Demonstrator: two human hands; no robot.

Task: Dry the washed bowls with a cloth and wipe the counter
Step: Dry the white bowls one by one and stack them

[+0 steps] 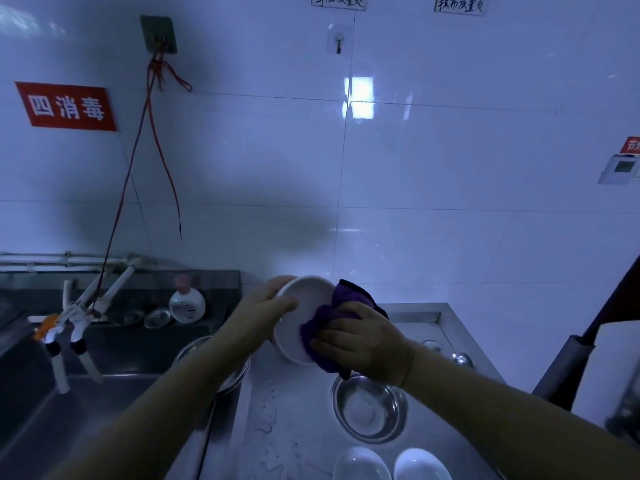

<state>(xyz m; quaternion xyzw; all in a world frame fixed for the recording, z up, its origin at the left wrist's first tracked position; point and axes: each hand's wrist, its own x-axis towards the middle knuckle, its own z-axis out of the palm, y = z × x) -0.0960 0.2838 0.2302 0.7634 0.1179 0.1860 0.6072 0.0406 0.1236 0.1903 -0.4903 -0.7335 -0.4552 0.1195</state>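
Holding a white bowl (301,317) tilted on edge at the middle of the frame, the left hand (266,306) curls its fingers over the upper rim and grips it. The right hand (360,341) presses a bunched purple cloth (332,317) against the bowl's face, fingers bent around the fabric. Both are lifted above the steel counter (298,410), whose surface at lower centre carries beads and streaks of water.

Directly under the right wrist sits a steel bowl (370,408), upright on the counter. At the bottom edge two white bowls (360,465) (420,464) stand side by side, partly cut off. Beneath the left forearm the rim of a steel basin (194,351) shows, mostly hidden by the arm.

At centre left lies a dark sink (104,393), with white taps (86,306) angled over it. On the ledge behind stands a soap bottle (187,303) with a pink cap, a small metal dish (157,317) just beside it. A red sign (65,106) hangs on the tiled wall at upper left.
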